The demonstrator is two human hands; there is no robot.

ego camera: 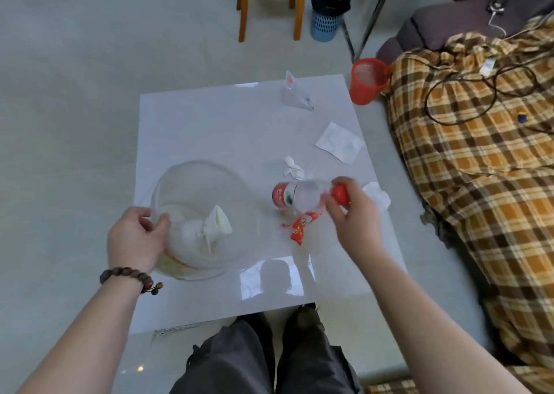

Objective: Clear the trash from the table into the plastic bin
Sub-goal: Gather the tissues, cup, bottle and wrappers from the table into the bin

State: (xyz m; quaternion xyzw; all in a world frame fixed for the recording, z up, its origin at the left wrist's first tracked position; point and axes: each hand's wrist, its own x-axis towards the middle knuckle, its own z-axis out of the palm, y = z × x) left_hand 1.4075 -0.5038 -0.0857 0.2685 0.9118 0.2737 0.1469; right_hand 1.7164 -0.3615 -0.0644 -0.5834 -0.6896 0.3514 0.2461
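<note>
A clear plastic bin (207,183) stands on the left of the white table (233,129), with crumpled paper (215,225) inside. My left hand (136,237) grips its near-left rim. My right hand (353,213) holds an empty plastic bottle (296,197) by its red-capped end, lying sideways just above the table. A red wrapper (301,224) lies under the bottle. Still on the table are a crumpled tissue (293,167), a flat napkin (338,142), another tissue (379,197) by my right hand and a clear plastic bag (295,92) at the far end.
A red basket (367,80) stands on the floor off the table's far right corner. A sofa with a plaid blanket (479,153) and a cable runs along the right. A wooden chair (269,0) and a blue bin with a black liner (328,9) stand farther back.
</note>
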